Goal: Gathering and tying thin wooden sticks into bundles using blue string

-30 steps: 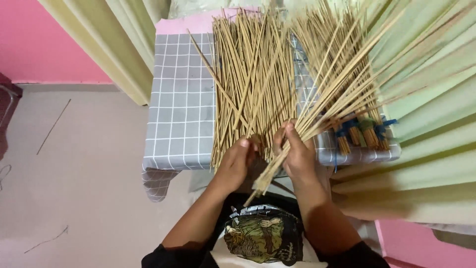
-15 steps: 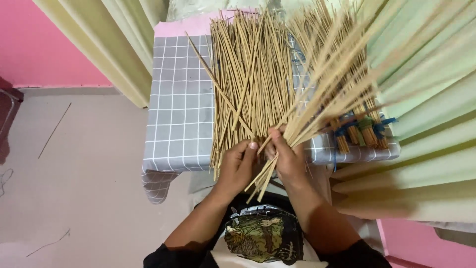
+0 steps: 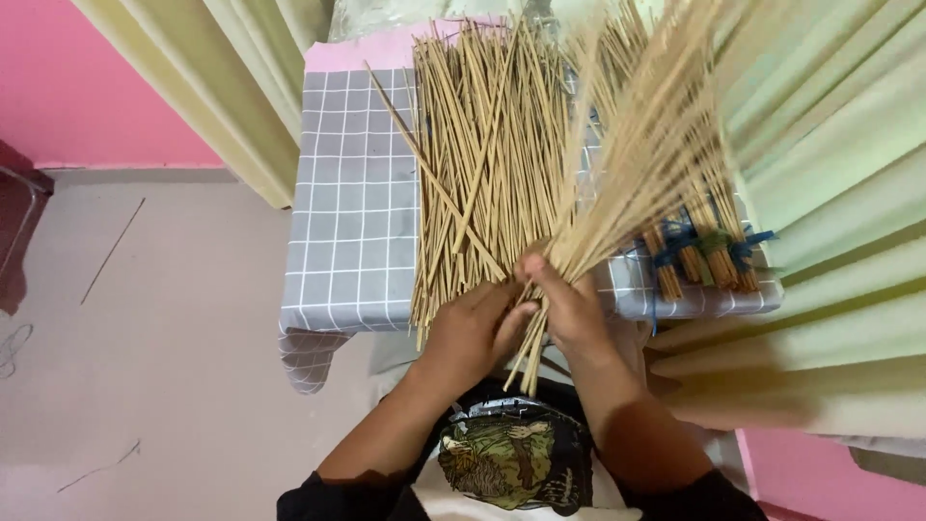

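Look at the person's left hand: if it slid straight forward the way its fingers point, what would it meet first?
The left hand would most likely first meet the loose pile of bamboo sticks lying on the checked tablecloth; its fingertips seem already at their near ends.

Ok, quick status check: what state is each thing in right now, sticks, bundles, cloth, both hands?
Loose stick pile: lying flat on the table, roughly parallel, a few crossed.
Held sticks: lifted, fanned out, blurred.
Tied bundles: bound with blue ties, lying at the table's right edge.
Checked cloth: spread over the table, draped at the front.
Right hand: closed around the held sticks.
Left hand: touching the sticks' lower ends.
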